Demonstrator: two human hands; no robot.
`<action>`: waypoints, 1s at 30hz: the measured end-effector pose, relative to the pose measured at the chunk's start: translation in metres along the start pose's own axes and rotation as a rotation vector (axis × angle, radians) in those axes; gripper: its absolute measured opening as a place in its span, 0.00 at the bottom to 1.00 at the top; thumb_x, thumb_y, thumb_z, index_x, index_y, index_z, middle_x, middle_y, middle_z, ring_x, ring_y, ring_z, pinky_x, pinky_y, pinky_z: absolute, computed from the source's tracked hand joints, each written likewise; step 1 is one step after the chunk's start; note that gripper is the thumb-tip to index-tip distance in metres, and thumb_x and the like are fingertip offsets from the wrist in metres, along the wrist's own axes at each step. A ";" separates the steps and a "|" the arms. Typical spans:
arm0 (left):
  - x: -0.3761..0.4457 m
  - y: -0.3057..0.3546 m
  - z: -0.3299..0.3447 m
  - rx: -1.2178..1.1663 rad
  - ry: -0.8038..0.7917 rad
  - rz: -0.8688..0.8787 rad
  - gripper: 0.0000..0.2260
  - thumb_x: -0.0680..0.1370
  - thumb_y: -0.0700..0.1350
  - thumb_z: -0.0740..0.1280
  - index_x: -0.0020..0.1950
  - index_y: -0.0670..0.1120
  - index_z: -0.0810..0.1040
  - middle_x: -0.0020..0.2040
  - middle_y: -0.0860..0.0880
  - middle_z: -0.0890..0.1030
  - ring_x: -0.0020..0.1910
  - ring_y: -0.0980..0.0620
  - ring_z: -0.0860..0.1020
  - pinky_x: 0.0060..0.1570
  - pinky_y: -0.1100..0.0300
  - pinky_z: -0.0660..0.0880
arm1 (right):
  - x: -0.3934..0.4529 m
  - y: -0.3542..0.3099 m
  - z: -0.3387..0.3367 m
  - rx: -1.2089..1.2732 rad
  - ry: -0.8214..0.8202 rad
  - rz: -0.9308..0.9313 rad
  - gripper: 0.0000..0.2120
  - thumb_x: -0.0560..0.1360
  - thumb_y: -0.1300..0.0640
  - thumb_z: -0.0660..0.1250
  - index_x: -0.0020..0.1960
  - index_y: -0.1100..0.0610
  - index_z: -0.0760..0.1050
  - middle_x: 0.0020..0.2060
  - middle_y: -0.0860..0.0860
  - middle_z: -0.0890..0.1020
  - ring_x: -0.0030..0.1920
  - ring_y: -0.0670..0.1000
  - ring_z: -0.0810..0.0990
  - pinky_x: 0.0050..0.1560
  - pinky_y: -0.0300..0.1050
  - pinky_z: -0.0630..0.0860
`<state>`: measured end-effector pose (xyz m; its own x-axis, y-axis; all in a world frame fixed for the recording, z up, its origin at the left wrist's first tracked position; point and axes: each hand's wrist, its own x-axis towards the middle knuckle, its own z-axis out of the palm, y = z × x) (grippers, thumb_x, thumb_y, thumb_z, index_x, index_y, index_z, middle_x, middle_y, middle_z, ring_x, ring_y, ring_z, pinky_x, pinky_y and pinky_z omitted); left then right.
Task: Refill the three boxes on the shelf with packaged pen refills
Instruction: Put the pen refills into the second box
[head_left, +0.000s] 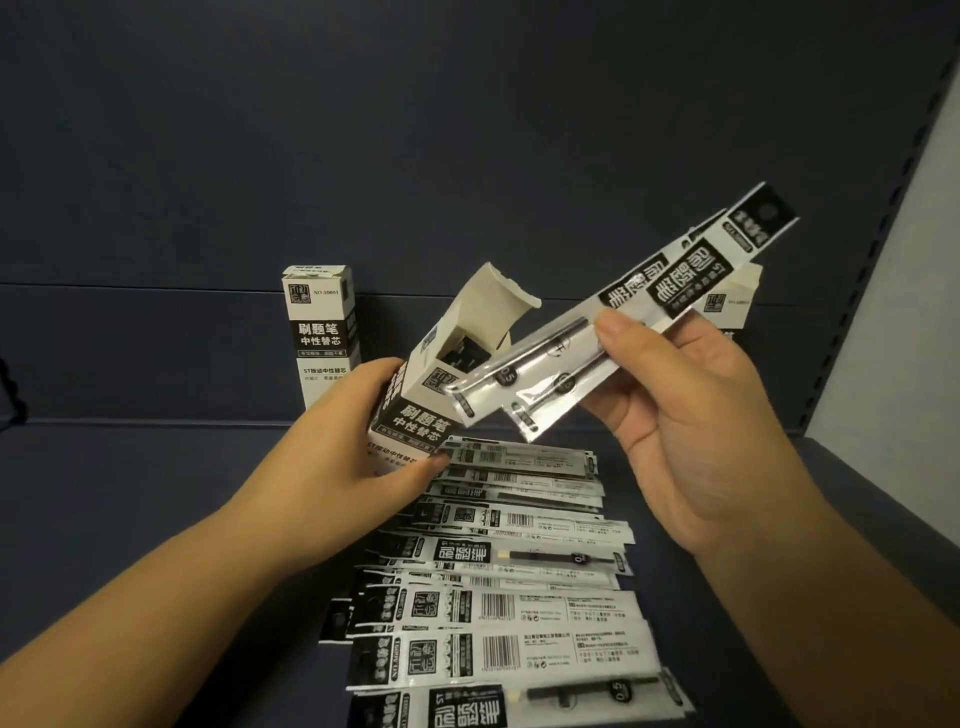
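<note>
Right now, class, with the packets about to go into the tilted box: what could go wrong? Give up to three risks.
1. The right hand holds two packets fanned apart; their lower ends may catch the box rim or its bent flap.
2. The left hand grips the box tilted, so packets already inside might slide out.
3. The box's base hangs close above the loose pile and could scatter it.

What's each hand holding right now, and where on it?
Left hand grips the tilted open box around its lower body. Right hand pinches two refill packets near their middle, thumb on top.
</note>
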<state>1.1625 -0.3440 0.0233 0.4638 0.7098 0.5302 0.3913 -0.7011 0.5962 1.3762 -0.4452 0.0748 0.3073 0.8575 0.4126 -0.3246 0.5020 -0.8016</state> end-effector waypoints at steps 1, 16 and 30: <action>0.000 -0.001 0.000 0.011 -0.003 0.005 0.28 0.69 0.56 0.75 0.66 0.67 0.68 0.59 0.65 0.77 0.55 0.63 0.80 0.48 0.56 0.82 | 0.000 0.000 0.001 0.012 0.027 -0.012 0.05 0.77 0.64 0.67 0.53 0.60 0.79 0.47 0.55 0.87 0.47 0.53 0.87 0.44 0.44 0.83; -0.002 0.002 0.002 0.268 -0.026 0.091 0.31 0.70 0.60 0.72 0.70 0.66 0.61 0.59 0.70 0.71 0.59 0.66 0.74 0.56 0.57 0.78 | -0.006 0.002 0.004 -0.018 0.198 -0.049 0.05 0.78 0.66 0.68 0.51 0.58 0.79 0.47 0.53 0.87 0.49 0.52 0.87 0.44 0.44 0.82; -0.005 0.007 0.007 0.330 -0.031 0.128 0.32 0.70 0.61 0.70 0.72 0.63 0.61 0.59 0.68 0.71 0.58 0.66 0.71 0.54 0.63 0.74 | -0.011 0.015 0.006 -0.579 0.016 0.002 0.16 0.77 0.44 0.70 0.48 0.57 0.82 0.40 0.45 0.86 0.40 0.43 0.84 0.45 0.44 0.82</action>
<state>1.1684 -0.3528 0.0204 0.5476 0.6154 0.5669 0.5617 -0.7725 0.2961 1.3621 -0.4465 0.0608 0.3224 0.8542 0.4080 0.2160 0.3532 -0.9103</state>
